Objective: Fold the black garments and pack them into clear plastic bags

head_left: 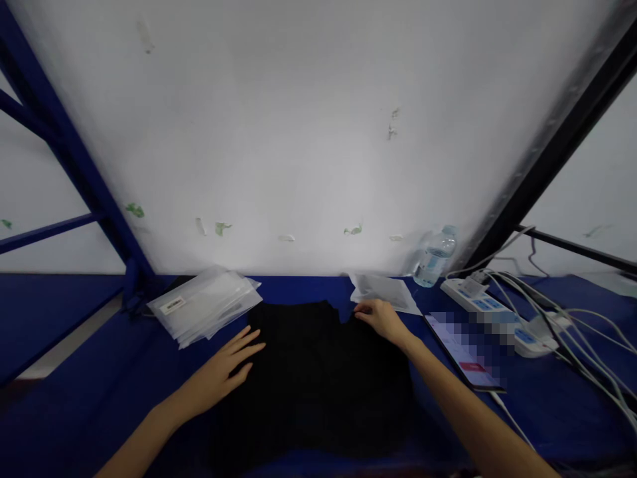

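Note:
A black garment lies spread flat on the blue table in front of me. My left hand rests flat with fingers apart on the garment's left edge. My right hand has its fingertips curled onto the garment's far right corner; whether it pinches the cloth is unclear. A stack of clear plastic bags lies just beyond my left hand. A folded white paper lies just beyond my right hand.
A white wall panel stands close behind the table. A water bottle stands at the back right. A phone lies right of the garment. A power strip with several cables fills the right side. Blue frame bars rise at left.

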